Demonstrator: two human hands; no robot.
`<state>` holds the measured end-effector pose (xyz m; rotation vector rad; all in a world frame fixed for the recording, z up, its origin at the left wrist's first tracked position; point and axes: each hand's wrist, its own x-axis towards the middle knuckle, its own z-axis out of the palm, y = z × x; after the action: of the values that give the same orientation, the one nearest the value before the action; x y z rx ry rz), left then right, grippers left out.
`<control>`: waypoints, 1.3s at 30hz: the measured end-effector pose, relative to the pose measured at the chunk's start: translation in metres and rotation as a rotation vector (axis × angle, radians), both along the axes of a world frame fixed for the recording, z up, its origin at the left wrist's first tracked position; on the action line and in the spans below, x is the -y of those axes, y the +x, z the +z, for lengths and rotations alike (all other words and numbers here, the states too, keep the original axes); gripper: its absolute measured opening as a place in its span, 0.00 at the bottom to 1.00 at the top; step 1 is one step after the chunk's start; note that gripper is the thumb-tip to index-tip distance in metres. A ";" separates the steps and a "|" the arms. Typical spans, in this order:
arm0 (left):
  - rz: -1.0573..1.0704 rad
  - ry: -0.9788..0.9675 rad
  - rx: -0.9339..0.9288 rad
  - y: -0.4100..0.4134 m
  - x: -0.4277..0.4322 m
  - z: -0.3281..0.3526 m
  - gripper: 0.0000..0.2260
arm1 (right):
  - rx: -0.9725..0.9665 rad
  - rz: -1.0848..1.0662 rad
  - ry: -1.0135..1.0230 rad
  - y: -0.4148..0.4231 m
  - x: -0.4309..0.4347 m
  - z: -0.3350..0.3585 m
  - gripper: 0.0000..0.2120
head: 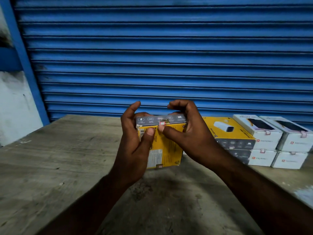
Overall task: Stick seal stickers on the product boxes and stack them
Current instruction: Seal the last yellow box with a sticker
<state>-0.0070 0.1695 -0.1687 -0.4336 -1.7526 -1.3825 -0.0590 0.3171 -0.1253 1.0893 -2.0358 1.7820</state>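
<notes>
Yellow product box [166, 146], stood on one edge on the table [50, 158] near centre and tipped so its grey end panel faces up, presumably to bring the flap seam within thumb reach; left hand [133, 143] wrapped round the 9 o'clock side, thumb flat on the yellow face, steadying; right hand [188, 131] clasping the 3 o'clock side, thumb pressing just below the small red-and-white seal sticker [162, 123], which straddles the seam between grey panel and yellow face; neither hand spread, both closed on the box. Probably the smoothing-down step, with stacking not yet begun for this one. Yellow face printed with a barcode label and dense small text; grey panel carrying a row of white icons; corners a little scuffed. At 3 o'clock, well apart: sealed yellow boxes [232, 133] stacked, and beside them white boxes [274, 141] in two tiers, each with a pale seal over its flap.
</notes>
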 end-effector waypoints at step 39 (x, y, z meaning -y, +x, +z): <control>-0.176 0.044 0.123 0.002 -0.001 0.003 0.23 | 0.568 0.030 -0.367 -0.002 0.017 -0.013 0.09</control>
<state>-0.0052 0.1701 -0.1657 -0.4975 -1.8141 -1.5983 -0.0608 0.2997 -0.1387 0.5470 -1.8279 2.5696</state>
